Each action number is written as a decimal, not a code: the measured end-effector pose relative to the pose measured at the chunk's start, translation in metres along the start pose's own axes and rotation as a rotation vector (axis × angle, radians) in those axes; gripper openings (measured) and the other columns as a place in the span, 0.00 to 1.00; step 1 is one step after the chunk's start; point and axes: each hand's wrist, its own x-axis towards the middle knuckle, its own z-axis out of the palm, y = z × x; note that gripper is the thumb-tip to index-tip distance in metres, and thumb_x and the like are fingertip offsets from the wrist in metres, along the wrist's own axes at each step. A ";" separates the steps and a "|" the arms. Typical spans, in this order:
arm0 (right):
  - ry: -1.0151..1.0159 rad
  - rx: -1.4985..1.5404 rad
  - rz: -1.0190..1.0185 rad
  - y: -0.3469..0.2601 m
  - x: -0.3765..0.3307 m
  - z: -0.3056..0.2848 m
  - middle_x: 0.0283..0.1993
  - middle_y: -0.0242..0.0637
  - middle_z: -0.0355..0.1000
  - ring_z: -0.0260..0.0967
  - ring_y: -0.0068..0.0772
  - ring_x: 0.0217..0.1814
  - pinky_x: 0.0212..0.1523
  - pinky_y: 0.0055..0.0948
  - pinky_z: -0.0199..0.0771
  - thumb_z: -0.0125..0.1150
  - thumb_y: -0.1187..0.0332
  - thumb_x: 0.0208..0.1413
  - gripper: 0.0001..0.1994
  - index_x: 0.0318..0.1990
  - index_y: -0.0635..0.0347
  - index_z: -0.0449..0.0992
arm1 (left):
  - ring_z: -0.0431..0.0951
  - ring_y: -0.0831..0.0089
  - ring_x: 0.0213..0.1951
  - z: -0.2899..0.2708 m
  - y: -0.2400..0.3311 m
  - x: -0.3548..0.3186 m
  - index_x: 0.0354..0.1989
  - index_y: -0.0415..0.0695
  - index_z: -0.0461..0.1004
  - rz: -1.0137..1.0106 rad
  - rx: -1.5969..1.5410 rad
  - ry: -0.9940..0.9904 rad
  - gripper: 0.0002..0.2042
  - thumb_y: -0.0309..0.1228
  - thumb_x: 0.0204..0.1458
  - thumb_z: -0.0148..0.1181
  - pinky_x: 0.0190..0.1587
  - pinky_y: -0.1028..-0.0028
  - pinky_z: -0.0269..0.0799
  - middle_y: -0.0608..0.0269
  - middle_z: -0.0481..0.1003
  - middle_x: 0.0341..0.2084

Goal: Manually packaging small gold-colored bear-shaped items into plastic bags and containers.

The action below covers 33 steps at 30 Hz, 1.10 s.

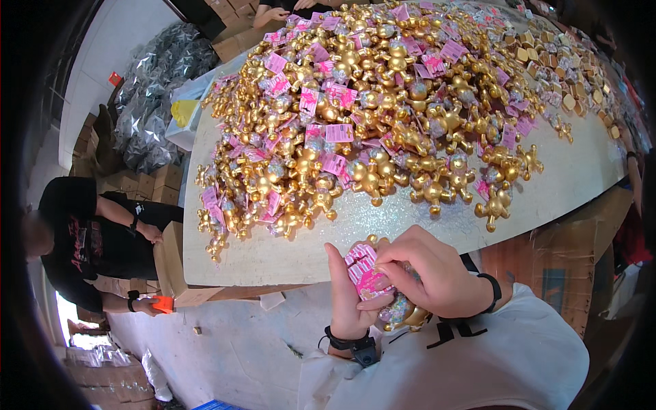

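Note:
Close to my body, in front of the table's near edge, I hold a shiny gold toy figure (415,318) with a glittery, multicoloured part and a pink-and-white striped card tag (363,273). My left hand (347,311) is closed around the tag and the figure, its thumb pointing up beside the card. The right hand (430,263) pinches at the tag's right edge, thumb and forefinger together. Whatever small part lies between those fingertips is hidden. A large heap of similar gold figures (369,179) with pink tags covers much of the table beyond my hands.
The pale table (294,263) has a curved near edge. Gold-and-clear pieces (547,55) lie at its far right. A person in black (82,239) at the left holds an orange object (163,304) near a cardboard box (171,263). Silvery wrapped items (154,102) are piled behind. Other people's hands show at the far edges.

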 end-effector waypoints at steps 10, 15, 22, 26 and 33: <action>0.046 0.011 -0.047 0.003 0.002 0.003 0.34 0.42 0.66 0.67 0.41 0.35 0.30 0.32 0.69 0.60 0.81 0.46 0.12 0.40 0.67 0.68 | 0.54 0.87 0.10 0.003 -0.005 0.002 0.35 0.47 0.68 -0.102 0.001 0.005 0.31 0.65 0.55 0.31 0.08 0.88 0.42 0.68 0.68 0.19; -0.004 -0.031 -0.033 0.010 -0.002 0.006 0.35 0.42 0.65 0.67 0.42 0.35 0.31 0.32 0.69 0.63 0.78 0.44 0.15 0.41 0.65 0.68 | 0.63 0.84 0.11 0.004 -0.009 0.002 0.32 0.46 0.69 -0.067 0.013 0.041 0.29 0.62 0.55 0.37 0.07 0.89 0.45 0.65 0.72 0.21; 0.002 -0.123 -0.047 0.014 -0.011 0.010 0.35 0.41 0.67 0.67 0.41 0.34 0.31 0.32 0.70 0.67 0.72 0.41 0.18 0.41 0.65 0.69 | 0.60 0.84 0.13 -0.007 -0.014 0.001 0.37 0.49 0.66 -0.033 0.112 0.043 0.30 0.63 0.57 0.27 0.09 0.86 0.45 0.68 0.69 0.22; 0.024 -0.192 -0.053 0.010 -0.013 0.010 0.33 0.39 0.70 0.68 0.39 0.32 0.30 0.31 0.70 0.63 0.79 0.44 0.13 0.40 0.63 0.72 | 0.60 0.84 0.14 -0.011 -0.018 0.003 0.41 0.46 0.65 0.022 0.198 0.043 0.31 0.63 0.56 0.27 0.10 0.85 0.47 0.66 0.70 0.27; -0.232 -0.137 -0.155 0.023 -0.019 -0.009 0.42 0.36 0.69 0.67 0.38 0.41 0.33 0.28 0.71 0.64 0.67 0.46 0.16 0.43 0.57 0.72 | 0.62 0.81 0.19 -0.019 -0.022 0.002 0.46 0.42 0.59 0.258 0.558 -0.154 0.32 0.62 0.53 0.39 0.17 0.83 0.55 0.62 0.66 0.37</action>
